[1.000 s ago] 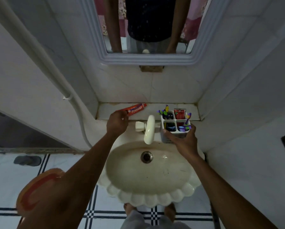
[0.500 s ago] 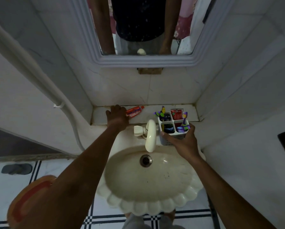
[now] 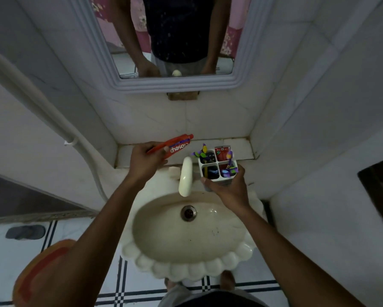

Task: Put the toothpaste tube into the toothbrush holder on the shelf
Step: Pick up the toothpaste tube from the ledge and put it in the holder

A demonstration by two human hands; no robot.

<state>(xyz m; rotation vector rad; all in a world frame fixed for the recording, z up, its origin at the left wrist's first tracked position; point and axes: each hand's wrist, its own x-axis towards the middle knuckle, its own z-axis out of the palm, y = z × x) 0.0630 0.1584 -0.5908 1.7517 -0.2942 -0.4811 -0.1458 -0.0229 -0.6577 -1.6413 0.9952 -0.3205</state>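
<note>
- While one red toothpaste tube [image 3: 172, 145] is gripped in the closed left hand [image 3: 146, 161], it is held tilted above the shelf [image 3: 128, 155], cap end toward the wall, left of the holder.
- One white toothbrush holder [image 3: 217, 166] with four compartments is clasped at its near side by the right hand [image 3: 229, 189], fingers wrapped around it.
- Brushes with purple and yellow parts are seen in the compartments; their number cannot be told.
- One cream tap [image 3: 185, 176] is seen between the two hands, above one scalloped sink [image 3: 186, 264].
- One mirror [image 3: 175, 84] is mounted above.
</note>
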